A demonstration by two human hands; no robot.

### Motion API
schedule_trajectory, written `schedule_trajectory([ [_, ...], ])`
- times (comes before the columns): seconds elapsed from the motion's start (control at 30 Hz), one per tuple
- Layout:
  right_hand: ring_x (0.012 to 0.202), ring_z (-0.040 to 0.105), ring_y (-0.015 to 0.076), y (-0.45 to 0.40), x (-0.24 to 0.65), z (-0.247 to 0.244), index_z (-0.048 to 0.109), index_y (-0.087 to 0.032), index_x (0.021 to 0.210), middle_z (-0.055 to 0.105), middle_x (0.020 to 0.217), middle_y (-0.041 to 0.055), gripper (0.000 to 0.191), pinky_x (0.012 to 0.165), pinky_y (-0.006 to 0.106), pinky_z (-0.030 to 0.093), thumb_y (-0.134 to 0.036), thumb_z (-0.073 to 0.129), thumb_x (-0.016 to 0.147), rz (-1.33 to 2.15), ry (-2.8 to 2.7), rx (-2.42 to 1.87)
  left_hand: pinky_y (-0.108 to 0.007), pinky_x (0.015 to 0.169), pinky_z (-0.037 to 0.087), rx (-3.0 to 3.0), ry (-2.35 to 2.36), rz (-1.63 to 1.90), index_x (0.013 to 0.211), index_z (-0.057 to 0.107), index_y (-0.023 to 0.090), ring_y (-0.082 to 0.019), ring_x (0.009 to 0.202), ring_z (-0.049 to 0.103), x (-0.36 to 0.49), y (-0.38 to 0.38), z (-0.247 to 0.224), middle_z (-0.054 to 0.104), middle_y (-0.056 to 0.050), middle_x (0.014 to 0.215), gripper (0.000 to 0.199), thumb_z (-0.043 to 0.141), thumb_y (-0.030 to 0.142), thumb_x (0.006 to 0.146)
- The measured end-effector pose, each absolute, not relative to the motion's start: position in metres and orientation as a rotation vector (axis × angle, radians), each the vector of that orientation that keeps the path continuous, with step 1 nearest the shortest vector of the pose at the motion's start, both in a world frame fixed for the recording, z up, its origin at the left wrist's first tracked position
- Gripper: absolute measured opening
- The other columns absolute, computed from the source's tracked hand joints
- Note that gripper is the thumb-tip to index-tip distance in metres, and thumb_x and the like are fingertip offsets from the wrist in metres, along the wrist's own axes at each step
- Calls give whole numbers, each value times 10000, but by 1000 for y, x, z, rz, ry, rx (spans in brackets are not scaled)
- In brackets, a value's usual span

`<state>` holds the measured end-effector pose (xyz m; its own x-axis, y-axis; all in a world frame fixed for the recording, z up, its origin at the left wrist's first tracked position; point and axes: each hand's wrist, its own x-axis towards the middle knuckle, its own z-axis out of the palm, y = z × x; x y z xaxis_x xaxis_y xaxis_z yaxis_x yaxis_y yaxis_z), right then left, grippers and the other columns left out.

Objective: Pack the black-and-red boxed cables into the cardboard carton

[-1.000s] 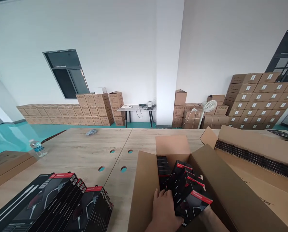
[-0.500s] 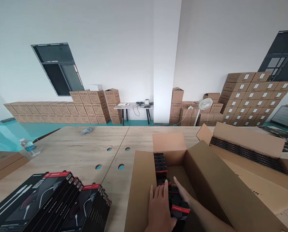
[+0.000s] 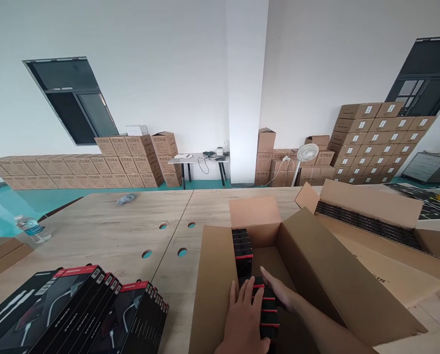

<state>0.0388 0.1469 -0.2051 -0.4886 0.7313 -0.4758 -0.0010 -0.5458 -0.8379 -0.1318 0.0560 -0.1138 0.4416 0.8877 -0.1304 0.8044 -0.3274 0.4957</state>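
The black boxes [image 3: 269, 317] between the hands sit inside the open carton [image 3: 312, 275], near its left side; the left hand [image 3: 242, 319] grasps the row, its fingers spread over the top and its thumb towards the near end; the right hand [image 3: 281, 290] has straight, unclenched fingers along the other side, touching the row near its far end. Done well, I'd say, this wants light, even pressure from both palms, edges kept flush and boxes square to the wall; squeezing harder could dent a corner or pop one upward.

Counting, I make it two hands; at least four boxes in the held row, by their red edges; more in the far row [image 3: 242, 241], too tightly packed to count surely; two groups of boxes [image 3: 70, 295] on the surface [image 3: 112, 231], number unclear; one water bottle [image 3: 33, 229]; four round holes [image 3: 182, 252].
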Motion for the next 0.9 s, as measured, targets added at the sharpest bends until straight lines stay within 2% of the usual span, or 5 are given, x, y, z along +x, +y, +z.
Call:
schedule_trajectory([
  [0.2, 973, 681, 270, 143, 48, -192, 755, -180, 951, 759, 914, 87, 718, 919, 391, 493, -832, 487, 817, 1981, -1228, -1324, -628, 1240, -45, 2286, 1335, 94, 1519, 408, 166, -396, 1539, 185, -130, 57, -119, 214, -218, 1666, 926, 689, 444, 682],
  [0.4, 987, 657, 237, 117, 88, -179, 699, -205, 999, 734, 971, 63, 637, 896, 356, 462, -780, 506, 805, 1987, -1187, -1380, -484, 1231, 292, 2447, 1057, -74, 1590, 225, 198, -356, 1555, 137, -120, 75, -126, 42, -186, 1701, 1195, 798, 174, 541],
  [0.57, 719, 599, 162, 89, 116, -179, 577, -204, 807, 646, 803, 25, 313, 676, 282, 435, -491, 511, 701, 2093, -1005, -1461, -667, 1225, 17, 2623, 1104, -266, 1593, 209, 155, -395, 1537, 193, -124, 95, -99, 266, -273, 1630, 1292, 897, 273, 506],
  [0.73, 621, 571, 154, 78, 120, -177, 526, -225, 780, 600, 680, -21, 306, 612, 268, 399, -268, 516, 478, 2154, -1069, -1502, -687, 1201, -74, 2385, 1102, -549, 1505, 410, 99, -402, 1206, 629, -131, 100, -76, 703, -240, 1193, 988, 770, 245, 596],
  [0.9, 610, 514, 137, 80, 117, -175, 592, -195, 642, 601, 640, -20, 221, 573, 256, 318, -151, 543, 431, 2074, -1360, -1544, -483, 1272, 159, 2221, 1114, -162, 1520, 397, 142, -292, 1440, 435, -120, 98, -81, 466, -157, 1557, 818, 588, 360, 755],
])
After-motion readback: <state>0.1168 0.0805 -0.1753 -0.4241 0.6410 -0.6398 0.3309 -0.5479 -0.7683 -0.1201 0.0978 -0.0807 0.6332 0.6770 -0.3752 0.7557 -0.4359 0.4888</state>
